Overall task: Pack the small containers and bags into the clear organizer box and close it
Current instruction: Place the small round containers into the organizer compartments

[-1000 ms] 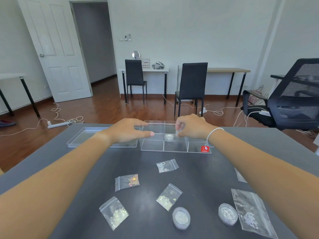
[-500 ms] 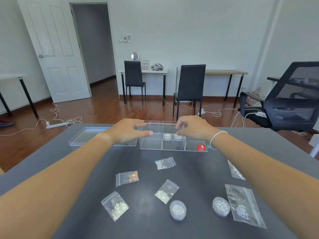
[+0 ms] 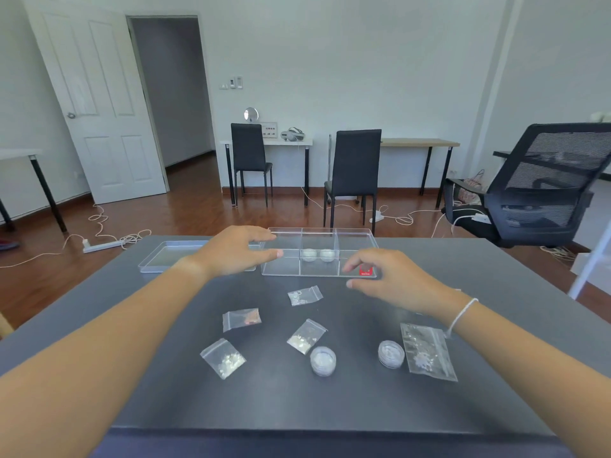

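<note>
The left hand (image 3: 236,251) lies flat with its fingers out, touching the left end of the clear organizer box (image 3: 319,272). It holds nothing. The right hand (image 3: 385,280) hangs over the table (image 3: 496,292) just in front of the box's right end. Its fingers are loosely curled and it holds nothing.

The dark grey table carries everything. The box sits at the far side with its top open. Its clear lid (image 3: 168,257) lies flat on the table to the left, partly under the left hand. Two small round containers (image 3: 318,255) sit side by side in a middle part of the box. A red sticker (image 3: 366,271) is at the box's near right corner.

The biggest bag (image 3: 426,352) lies under the right wrist. Just left of it is a round container (image 3: 391,354), and another round container (image 3: 323,360) sits further left. Four small bags lie apart in front of the box: one near the box (image 3: 305,295), one with something orange inside (image 3: 241,319), one in the middle (image 3: 305,336), and one closest to the person (image 3: 223,357).
</note>
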`<state>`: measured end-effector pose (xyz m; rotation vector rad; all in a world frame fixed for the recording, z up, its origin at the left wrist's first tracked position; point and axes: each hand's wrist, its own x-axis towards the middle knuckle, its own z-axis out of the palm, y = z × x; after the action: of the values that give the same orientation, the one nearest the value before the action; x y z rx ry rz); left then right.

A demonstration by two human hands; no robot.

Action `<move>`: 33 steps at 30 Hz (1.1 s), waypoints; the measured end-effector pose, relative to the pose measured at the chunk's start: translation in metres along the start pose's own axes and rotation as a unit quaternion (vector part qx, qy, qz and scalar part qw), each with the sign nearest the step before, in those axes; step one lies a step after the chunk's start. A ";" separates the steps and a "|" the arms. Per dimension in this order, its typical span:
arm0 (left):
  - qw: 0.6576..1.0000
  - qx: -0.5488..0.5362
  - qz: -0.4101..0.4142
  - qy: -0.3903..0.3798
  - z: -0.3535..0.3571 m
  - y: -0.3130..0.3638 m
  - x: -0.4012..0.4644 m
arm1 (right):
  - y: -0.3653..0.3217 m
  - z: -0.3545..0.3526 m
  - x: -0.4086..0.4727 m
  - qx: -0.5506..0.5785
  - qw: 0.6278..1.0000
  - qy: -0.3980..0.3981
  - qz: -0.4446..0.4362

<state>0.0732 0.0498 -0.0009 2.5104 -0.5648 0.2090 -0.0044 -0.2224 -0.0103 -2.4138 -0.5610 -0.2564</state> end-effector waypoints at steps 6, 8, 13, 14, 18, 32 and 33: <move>0.998 -0.018 0.061 -0.004 0.014 0.027 -0.044 | -0.011 0.002 -0.053 0.030 0.999 -0.028 -0.015; 0.997 -0.032 0.069 -0.026 0.021 0.036 -0.061 | -0.013 0.006 -0.065 0.026 0.999 -0.037 -0.015; 0.991 -0.072 0.095 -0.056 0.036 0.057 -0.100 | -0.013 0.012 -0.086 0.018 0.999 -0.034 -0.017; 0.991 -0.076 0.096 -0.061 0.038 0.061 -0.106 | -0.013 0.013 -0.089 0.016 0.999 -0.030 -0.023; 0.989 -0.067 0.115 -0.070 0.045 0.069 -0.120 | -0.012 0.013 -0.095 0.004 0.999 -0.023 -0.025; 0.985 -0.077 0.126 -0.094 0.055 0.072 -0.117 | -0.013 0.015 -0.075 0.003 0.999 -0.012 -0.035; 0.984 -0.089 0.126 -0.095 0.056 0.072 -0.115 | -0.014 0.015 -0.070 0.010 0.999 -0.008 -0.038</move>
<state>-0.0597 0.0052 -0.0428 2.2954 -0.9371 0.0106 -0.0723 -0.2261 -0.0357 -2.3806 -0.6592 -0.2633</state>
